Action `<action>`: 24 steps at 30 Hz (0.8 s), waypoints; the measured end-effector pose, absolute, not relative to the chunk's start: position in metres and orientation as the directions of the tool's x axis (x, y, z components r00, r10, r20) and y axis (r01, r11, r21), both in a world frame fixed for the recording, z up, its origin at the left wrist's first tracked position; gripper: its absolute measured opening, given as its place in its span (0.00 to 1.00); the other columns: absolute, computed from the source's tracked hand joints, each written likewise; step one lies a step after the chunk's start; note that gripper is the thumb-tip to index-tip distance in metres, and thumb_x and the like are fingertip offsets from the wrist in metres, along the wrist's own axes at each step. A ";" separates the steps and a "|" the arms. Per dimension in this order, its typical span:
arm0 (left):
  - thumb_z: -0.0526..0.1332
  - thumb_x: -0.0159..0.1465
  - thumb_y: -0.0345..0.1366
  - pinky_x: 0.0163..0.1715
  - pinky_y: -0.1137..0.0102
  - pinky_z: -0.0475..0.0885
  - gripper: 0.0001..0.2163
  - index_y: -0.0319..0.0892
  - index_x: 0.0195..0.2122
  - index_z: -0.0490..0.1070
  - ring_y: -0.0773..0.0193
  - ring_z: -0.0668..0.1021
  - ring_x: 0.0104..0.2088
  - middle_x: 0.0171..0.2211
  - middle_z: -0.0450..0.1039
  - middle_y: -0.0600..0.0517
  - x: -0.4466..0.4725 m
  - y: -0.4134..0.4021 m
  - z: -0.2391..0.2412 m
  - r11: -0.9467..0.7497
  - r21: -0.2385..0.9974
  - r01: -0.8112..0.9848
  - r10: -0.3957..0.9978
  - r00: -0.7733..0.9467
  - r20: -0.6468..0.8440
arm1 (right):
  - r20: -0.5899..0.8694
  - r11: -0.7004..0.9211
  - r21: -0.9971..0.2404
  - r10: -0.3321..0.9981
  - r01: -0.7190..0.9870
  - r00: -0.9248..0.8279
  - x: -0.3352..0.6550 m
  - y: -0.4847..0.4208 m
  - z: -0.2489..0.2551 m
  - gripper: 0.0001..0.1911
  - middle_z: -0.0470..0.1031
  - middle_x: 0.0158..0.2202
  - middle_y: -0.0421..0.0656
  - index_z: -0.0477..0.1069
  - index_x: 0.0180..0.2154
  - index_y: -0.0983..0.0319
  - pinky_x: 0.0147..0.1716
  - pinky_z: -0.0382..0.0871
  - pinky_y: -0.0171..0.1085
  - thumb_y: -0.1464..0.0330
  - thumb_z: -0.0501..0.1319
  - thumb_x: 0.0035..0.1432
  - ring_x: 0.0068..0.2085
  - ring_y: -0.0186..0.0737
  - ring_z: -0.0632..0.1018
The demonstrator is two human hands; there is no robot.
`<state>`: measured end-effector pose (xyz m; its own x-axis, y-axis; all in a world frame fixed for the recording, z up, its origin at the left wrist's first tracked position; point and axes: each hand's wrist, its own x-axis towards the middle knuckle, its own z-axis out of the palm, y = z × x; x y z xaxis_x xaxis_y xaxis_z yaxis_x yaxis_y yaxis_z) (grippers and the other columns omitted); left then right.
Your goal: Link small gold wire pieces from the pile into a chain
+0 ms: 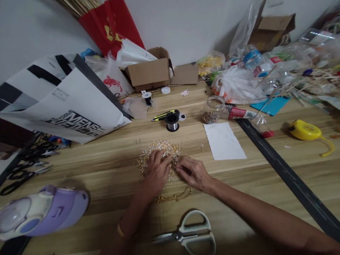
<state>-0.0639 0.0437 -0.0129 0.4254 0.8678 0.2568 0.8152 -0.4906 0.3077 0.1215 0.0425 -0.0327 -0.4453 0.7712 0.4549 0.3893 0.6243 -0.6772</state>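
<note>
Fingers of our left hand [156, 169] curl down into the heap of gold and silver beads [160, 152], knuckles up, and we cannot tell if they pinch anything underneath. Our right hand [193, 173] sits just beside it, its fingers [181, 167] bent and pressed to the right edge of the same heap, tips hidden among the beads, so we cannot tell there either. That heap lies at the middle of the wooden counter [109, 176], right under both hands. Just below our wrists a short gold chain [174, 196] stretches across the wood. Nearer to us, the pale-handled scissors [191, 235] lie flat and shut, blades pointing left. Off to the left rests a purple and white case [40, 210]. Beyond the heap stand a spool of wire [172, 121] and a yellow and black utility knife [163, 115] next to it. To the right we see a white sheet of paper [224, 141], a glass jar of beads [211, 110] above it, and a yellow tape measure [305, 130] well apart. A big white shopping bag [66, 101] leans at the back left.
</note>
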 end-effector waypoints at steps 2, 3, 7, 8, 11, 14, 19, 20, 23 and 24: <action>0.54 0.64 0.30 0.57 0.47 0.60 0.16 0.44 0.52 0.68 0.50 0.61 0.57 0.54 0.61 0.43 -0.063 0.043 -0.014 -0.496 0.299 0.815 0.863 0.426 0.270 | 0.459 0.628 -0.672 0.769 0.393 -0.445 0.122 0.042 -0.033 0.05 0.71 0.30 0.43 0.67 0.33 0.60 0.34 0.67 0.35 0.71 0.54 0.61 0.32 0.38 0.72; 0.54 0.63 0.30 0.56 0.47 0.60 0.15 0.44 0.51 0.69 0.50 0.61 0.57 0.54 0.61 0.43 -0.064 0.042 -0.015 -0.499 0.295 0.815 0.861 0.428 0.275 | 0.461 0.629 -0.670 0.769 0.395 -0.443 0.122 0.042 -0.033 0.05 0.71 0.30 0.43 0.67 0.33 0.60 0.34 0.67 0.34 0.71 0.54 0.61 0.32 0.38 0.72; 0.54 0.64 0.31 0.57 0.48 0.60 0.13 0.43 0.48 0.71 0.51 0.61 0.57 0.53 0.62 0.44 -0.068 0.042 -0.015 -0.511 0.289 0.810 0.853 0.436 0.286 | 0.456 0.624 -0.673 0.773 0.398 -0.441 0.121 0.042 -0.033 0.05 0.70 0.30 0.43 0.67 0.33 0.60 0.34 0.67 0.34 0.71 0.54 0.61 0.32 0.37 0.72; 0.54 0.64 0.31 0.57 0.49 0.60 0.12 0.43 0.47 0.72 0.51 0.61 0.57 0.52 0.63 0.44 -0.070 0.042 -0.015 -0.508 0.290 0.811 0.855 0.431 0.290 | 0.451 0.620 -0.676 0.775 0.397 -0.443 0.121 0.042 -0.032 0.05 0.70 0.30 0.43 0.67 0.33 0.60 0.34 0.67 0.34 0.72 0.54 0.61 0.32 0.37 0.72; 0.54 0.64 0.30 0.58 0.50 0.60 0.11 0.41 0.44 0.73 0.52 0.62 0.57 0.52 0.64 0.44 -0.075 0.044 -0.012 -0.489 0.308 0.816 0.863 0.400 0.309 | 0.442 0.612 -0.684 0.781 0.397 -0.442 0.121 0.041 -0.031 0.05 0.70 0.30 0.43 0.67 0.33 0.60 0.33 0.66 0.34 0.72 0.54 0.61 0.31 0.37 0.72; 0.55 0.63 0.29 0.58 0.51 0.60 0.10 0.41 0.42 0.74 0.52 0.63 0.56 0.51 0.66 0.44 -0.079 0.048 -0.010 -0.475 0.337 0.813 0.868 0.369 0.332 | 0.449 0.615 -0.686 0.778 0.388 -0.439 0.121 0.041 -0.030 0.05 0.70 0.30 0.43 0.66 0.32 0.60 0.33 0.66 0.34 0.72 0.54 0.61 0.31 0.37 0.72; 0.55 0.62 0.28 0.58 0.52 0.61 0.10 0.43 0.40 0.75 0.53 0.63 0.55 0.49 0.67 0.46 -0.079 0.053 -0.009 -0.488 0.340 0.804 0.862 0.380 0.337 | 0.463 0.626 -0.681 0.770 0.379 -0.438 0.121 0.042 -0.031 0.06 0.70 0.30 0.43 0.67 0.33 0.60 0.32 0.66 0.34 0.71 0.54 0.62 0.31 0.37 0.72; 0.56 0.62 0.28 0.57 0.52 0.61 0.10 0.43 0.39 0.75 0.53 0.63 0.55 0.48 0.68 0.46 -0.078 0.055 -0.009 -0.497 0.341 0.798 0.857 0.389 0.338 | 0.464 0.625 -0.680 0.771 0.382 -0.436 0.121 0.042 -0.032 0.06 0.70 0.30 0.43 0.67 0.33 0.60 0.32 0.66 0.34 0.71 0.54 0.62 0.31 0.37 0.72; 0.56 0.62 0.28 0.55 0.54 0.62 0.08 0.42 0.35 0.75 0.54 0.64 0.53 0.44 0.69 0.47 -0.073 0.059 -0.008 -0.517 0.338 0.787 0.846 0.409 0.342 | 0.458 0.621 -0.679 0.775 0.392 -0.436 0.121 0.042 -0.032 0.06 0.70 0.30 0.42 0.67 0.32 0.60 0.32 0.66 0.34 0.71 0.54 0.62 0.31 0.37 0.72; 0.57 0.62 0.28 0.54 0.55 0.63 0.08 0.42 0.34 0.75 0.54 0.65 0.51 0.41 0.70 0.47 -0.071 0.061 -0.008 -0.520 0.338 0.784 0.845 0.414 0.338 | 0.456 0.620 -0.678 0.776 0.394 -0.436 0.121 0.042 -0.032 0.06 0.70 0.30 0.42 0.67 0.32 0.60 0.32 0.66 0.34 0.71 0.54 0.62 0.31 0.36 0.71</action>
<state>-0.0709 0.0606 -0.0079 0.4143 0.8449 0.3384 0.7845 -0.5200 0.3379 0.1206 0.0419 -0.0324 -0.4362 0.7759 0.4557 0.3941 0.6200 -0.6784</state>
